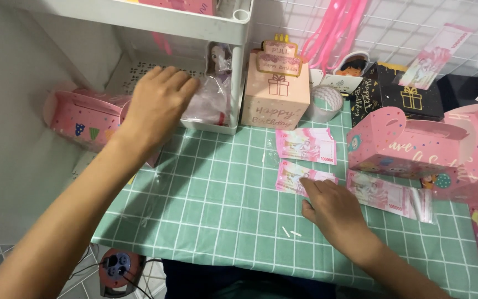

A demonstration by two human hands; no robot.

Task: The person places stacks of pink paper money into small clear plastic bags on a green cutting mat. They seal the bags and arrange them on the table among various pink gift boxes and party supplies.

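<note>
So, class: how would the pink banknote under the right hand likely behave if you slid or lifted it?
The pink banknote looks thin and flat, so probably floppy and very light. Pinned by the right hand on the checked tablecloth, it likely slides easily.

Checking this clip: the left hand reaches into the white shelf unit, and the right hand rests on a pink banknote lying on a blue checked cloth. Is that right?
Not quite. The head view shows the cloth is green checked, not blue. The rest holds: the left hand reaches into the white shelf unit, and the right hand rests on a pink banknote.
</note>
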